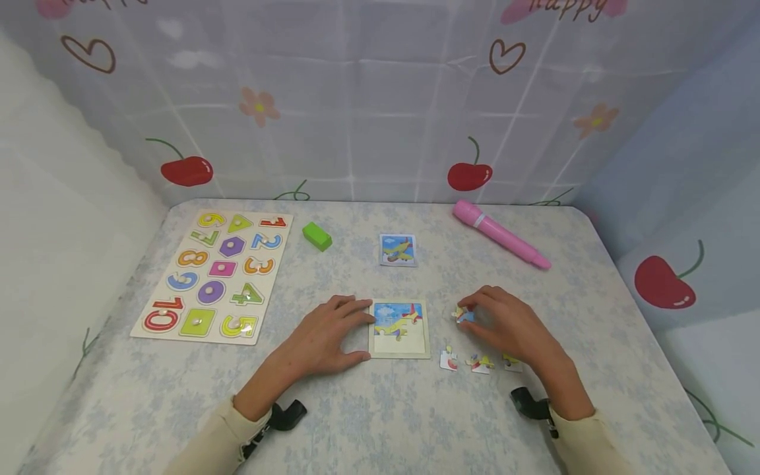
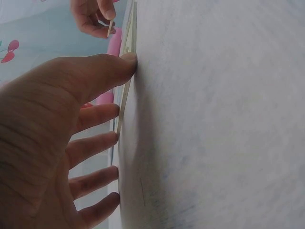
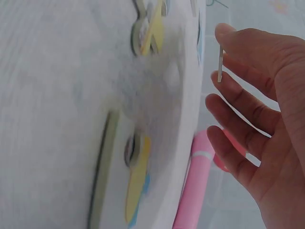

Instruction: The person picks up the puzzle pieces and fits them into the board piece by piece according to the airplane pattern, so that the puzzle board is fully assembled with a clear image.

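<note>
In the head view, a square jigsaw board (image 1: pixel 401 349) lies on the table, its upper part filled with pieces of a yellow airplane and blue sky. My left hand (image 1: pixel 326 336) rests at the board's left edge, fingers fairly straight, thumb touching its lower left corner. To the right of the board, my right hand (image 1: pixel 510 323) pinches a jigsaw piece (image 1: pixel 463 315) between thumb and fingertips. The right wrist view shows that piece (image 3: pixel 220 64) edge-on, held off the table. Loose pieces lie below: a white-and-red one (image 1: pixel 448 360), a yellow-and-red one (image 1: pixel 479 364) and one (image 1: pixel 512 363) partly under the right hand.
Behind the board lies a small airplane picture card (image 1: pixel 398 251). A green block (image 1: pixel 317 236) and a number-and-shape board (image 1: pixel 214 277) are to the left. A pink marker-shaped stick (image 1: pixel 501 234) lies at the back right. Curtains surround the table's back and sides.
</note>
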`<state>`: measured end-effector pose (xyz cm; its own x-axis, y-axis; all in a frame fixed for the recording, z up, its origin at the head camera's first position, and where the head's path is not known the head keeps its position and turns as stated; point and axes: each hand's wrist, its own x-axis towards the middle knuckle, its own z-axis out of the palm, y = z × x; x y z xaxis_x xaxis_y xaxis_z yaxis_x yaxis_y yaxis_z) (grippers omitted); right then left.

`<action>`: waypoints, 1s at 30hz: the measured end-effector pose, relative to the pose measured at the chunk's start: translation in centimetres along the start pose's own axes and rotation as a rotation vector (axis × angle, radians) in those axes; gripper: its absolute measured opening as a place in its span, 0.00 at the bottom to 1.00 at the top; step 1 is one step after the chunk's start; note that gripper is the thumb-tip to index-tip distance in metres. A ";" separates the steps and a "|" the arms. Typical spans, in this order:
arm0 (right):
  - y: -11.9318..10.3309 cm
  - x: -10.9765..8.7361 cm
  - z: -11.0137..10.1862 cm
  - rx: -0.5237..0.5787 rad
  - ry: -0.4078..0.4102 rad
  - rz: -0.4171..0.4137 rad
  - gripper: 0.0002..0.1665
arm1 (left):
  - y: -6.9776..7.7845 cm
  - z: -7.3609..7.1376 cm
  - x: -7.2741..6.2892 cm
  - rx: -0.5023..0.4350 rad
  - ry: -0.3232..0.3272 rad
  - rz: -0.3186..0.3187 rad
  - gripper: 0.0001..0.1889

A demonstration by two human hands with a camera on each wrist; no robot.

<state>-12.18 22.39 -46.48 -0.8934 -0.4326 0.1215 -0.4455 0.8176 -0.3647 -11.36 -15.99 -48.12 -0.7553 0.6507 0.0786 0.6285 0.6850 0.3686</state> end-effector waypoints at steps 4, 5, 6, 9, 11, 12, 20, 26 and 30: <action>-0.6 0.6 0.5 -0.011 -0.007 -0.020 0.22 | 0.0 0.0 0.0 -0.001 -0.005 -0.006 0.32; -0.7 0.7 0.6 -0.013 -0.008 -0.027 0.22 | 0.0 0.0 0.0 -0.001 -0.006 -0.007 0.32; -0.8 0.8 0.6 -0.015 -0.006 -0.035 0.22 | 0.0 0.0 0.0 0.000 -0.006 -0.008 0.32; -1.2 1.0 0.9 -0.022 0.001 -0.049 0.22 | 0.0 0.0 0.1 0.003 -0.006 -0.007 0.32; -1.6 1.2 1.0 -0.023 -0.002 -0.049 0.21 | 0.0 0.0 0.2 0.005 -0.007 -0.006 0.32; -1.7 1.3 1.1 -0.022 -0.006 -0.048 0.21 | 0.0 0.0 0.2 0.005 -0.008 -0.007 0.32; -3.0 1.8 1.7 -0.005 -0.037 -0.061 0.21 | 0.1 -0.1 0.2 0.007 -0.015 -0.002 0.32; -4.2 2.2 1.9 -0.010 -0.048 -0.125 0.19 | 0.0 -0.1 0.1 0.003 -0.015 -0.008 0.32; -5.0 2.6 2.0 -0.023 -0.068 -0.149 0.18 | -0.1 0.0 0.1 -0.002 -0.010 -0.006 0.32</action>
<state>-12.18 16.37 -46.14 -0.8114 -0.5741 0.1098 -0.5751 0.7505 -0.3256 -11.44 -15.98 -48.18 -0.7572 0.6498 0.0667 0.6235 0.6885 0.3705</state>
